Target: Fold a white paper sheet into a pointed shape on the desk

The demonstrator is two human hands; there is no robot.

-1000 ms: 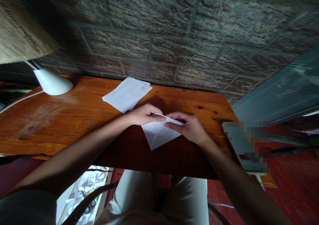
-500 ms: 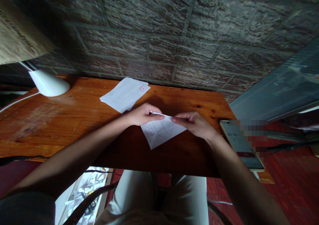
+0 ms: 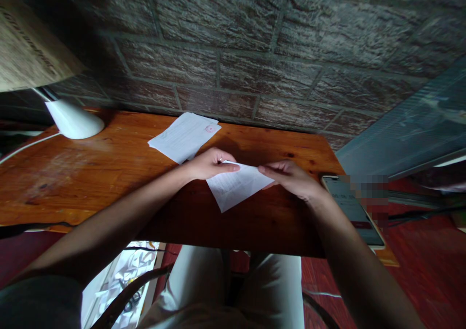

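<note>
A folded sheet of white paper (image 3: 235, 186) is held between my two hands above the front half of the wooden table, its lower corner pointing toward me. My left hand (image 3: 214, 165) pinches its upper left edge, thumb on top and fingers behind. On the upper right, my right hand (image 3: 286, 174) grips the edge between thumb and fingers. Faint print shows on the paper's left part. Behind my left hand lies a small stack of printed sheets (image 3: 182, 137) with a red round stamp on the top one.
A lamp with a white base (image 3: 76, 120) stands at the table's left. A phone (image 3: 355, 212) lies by the right edge of the table (image 3: 91, 173). Below on the left is an open box (image 3: 127, 280) of white paper pieces. A stone-patterned wall (image 3: 233, 67) rises behind.
My right hand has slid right along the paper's upper edge, so the hands are farther apart. My left hand keeps its pinch. The view has shifted slightly.
</note>
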